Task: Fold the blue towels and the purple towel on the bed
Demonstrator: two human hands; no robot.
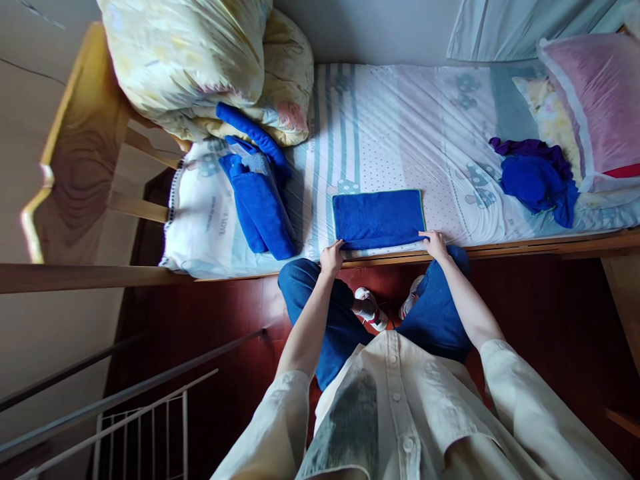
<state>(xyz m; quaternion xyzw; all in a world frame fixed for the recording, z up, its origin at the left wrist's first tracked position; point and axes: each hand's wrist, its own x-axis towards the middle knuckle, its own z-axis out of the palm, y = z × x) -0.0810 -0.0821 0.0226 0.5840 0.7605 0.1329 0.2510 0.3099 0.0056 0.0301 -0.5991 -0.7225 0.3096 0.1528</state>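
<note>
A blue towel [379,217] with a thin green edge lies flat as a rectangle near the front edge of the bed. My left hand [332,258] pinches its near left corner, and my right hand [434,245] pinches the near right corner. To the left, several blue cloths [260,207] lie folded and piled together on the sheet. Over on the right sits a crumpled blue cloth [530,181] with a purple cloth [556,157] partly beneath and behind it.
Bundled yellow quilts [200,60] rest at the bed's left end beside a wooden headboard [83,153]. A pink pillow [595,100] is at the far right. A wooden rail [525,249] runs along the bed's front. Metal rails [150,383] stand at lower left.
</note>
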